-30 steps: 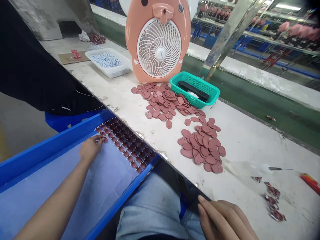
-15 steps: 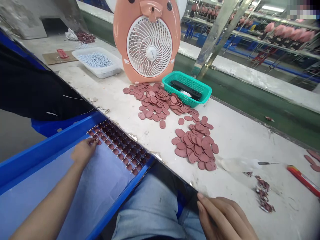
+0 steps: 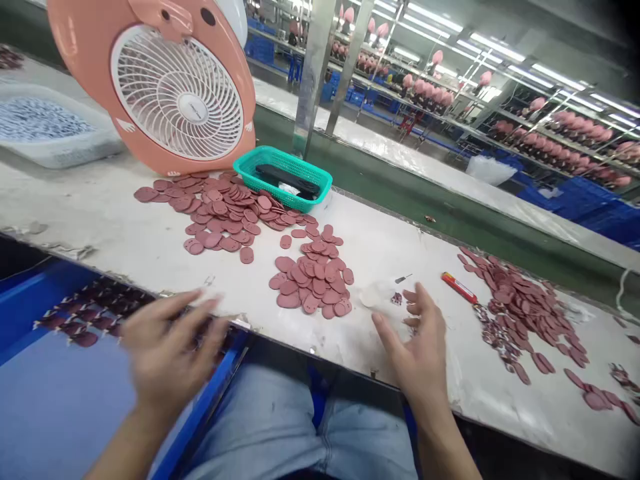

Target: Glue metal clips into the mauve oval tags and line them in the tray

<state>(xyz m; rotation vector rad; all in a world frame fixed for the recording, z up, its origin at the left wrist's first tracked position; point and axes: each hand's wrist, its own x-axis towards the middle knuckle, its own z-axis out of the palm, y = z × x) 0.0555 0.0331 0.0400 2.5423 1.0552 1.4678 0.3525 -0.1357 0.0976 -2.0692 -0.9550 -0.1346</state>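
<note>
My left hand point(image 3: 167, 353), blurred by motion, is over the edge of the blue tray point(image 3: 30, 283); its fingers are spread and nothing shows in them. Under and beside it in the tray lie rows of small dark-red pieces with light ends point(image 3: 83, 317). My right hand point(image 3: 423, 350) hovers over the table's front edge, thumb and fingers apart. Near its fingertips are a translucent bottle with a thin needle tip point(image 3: 377, 293) and a few small dark-red pieces point(image 3: 397, 299), partly hidden by the fingers. Flat reddish-brown oval pieces point(image 3: 315, 277) lie heaped between the hands.
Behind are an orange animal-shaped fan point(image 3: 245, 87), a green basket point(image 3: 327, 183) holding a black item, and a white tub point(image 3: 65, 157) of small blue-white bits. A larger oval heap point(image 3: 220, 207) lies before the fan. To the right are a red-yellow stick-like object point(image 3: 459, 288) and another oval heap point(image 3: 530, 307).
The view has swung right. My left hand has left the rows in the tray and moved toward the table, fingers spreading. My right hand has opened and reached forward near the bottle.
</note>
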